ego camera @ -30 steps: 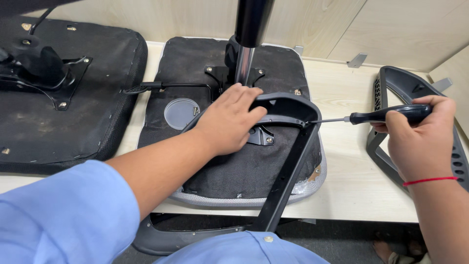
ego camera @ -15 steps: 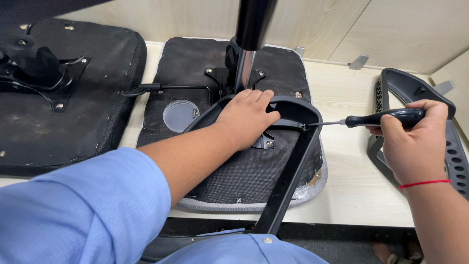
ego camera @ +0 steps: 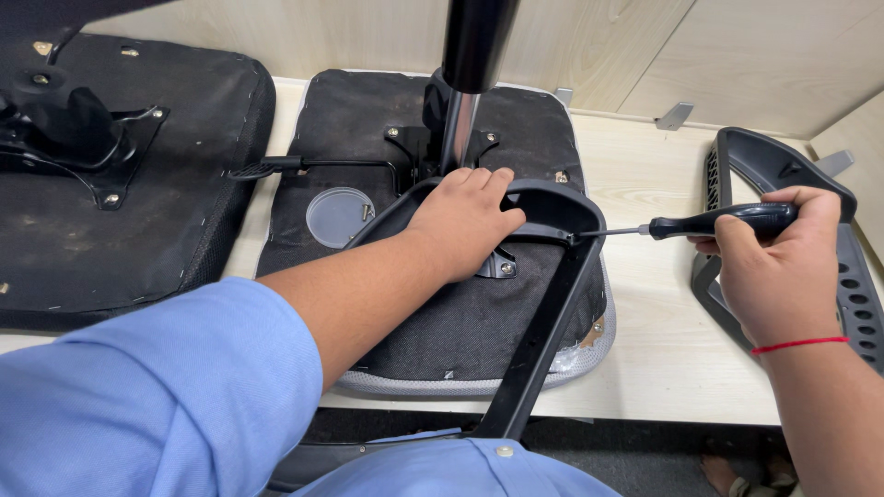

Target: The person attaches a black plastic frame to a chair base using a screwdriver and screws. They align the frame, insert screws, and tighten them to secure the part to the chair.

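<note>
An upturned office chair seat (ego camera: pixel 368 120) with a black fabric underside lies on the light wooden table (ego camera: pixel 645 304). A black plastic armrest frame (ego camera: pixel 552 304) rests across it. My left hand (ego camera: pixel 465 221) presses down on the top curve of this armrest. My right hand (ego camera: pixel 778 267) grips the black handle of a screwdriver (ego camera: pixel 714 223). Its thin shaft points left and its tip meets the armrest's side near a metal bracket (ego camera: pixel 502 267). The chair's chrome and black gas column (ego camera: pixel 470 55) rises just behind my left hand.
A second upturned seat (ego camera: pixel 110 184) with its black mechanism lies at the left. Another black armrest with holes (ego camera: pixel 810 230) lies at the right edge. A small clear round lid with a screw (ego camera: pixel 339 214) sits on the seat. A control lever (ego camera: pixel 304 166) sticks out leftward.
My view has shifted slightly. My left hand has slid a little right along the armrest top. The screwdriver stays pressed against the armrest's side.
</note>
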